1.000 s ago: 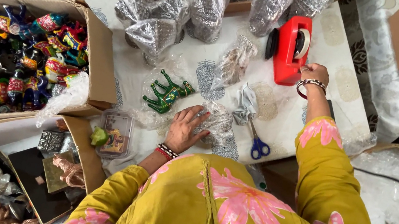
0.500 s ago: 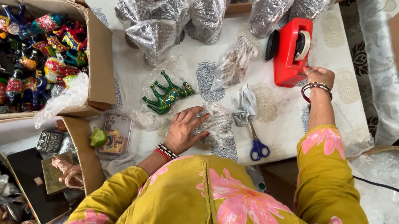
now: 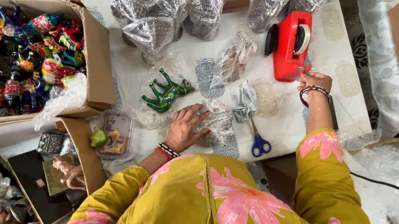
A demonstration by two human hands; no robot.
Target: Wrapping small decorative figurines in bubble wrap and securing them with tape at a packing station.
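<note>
Left hand (image 3: pixel 186 127) presses a crinkly clear-wrapped bundle (image 3: pixel 218 121) flat.

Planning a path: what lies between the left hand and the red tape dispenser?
In the head view, scissors and a clear bagged item lie between left hand and red tape dispenser.

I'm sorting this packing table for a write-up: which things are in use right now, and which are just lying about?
In use:
- bubble-wrapped bundle, under the left hand
- red tape dispenser, right hand at its base

Lying about:
- green figurines
- blue-handled scissors
- box of painted toys
- wrapped parcels
</note>
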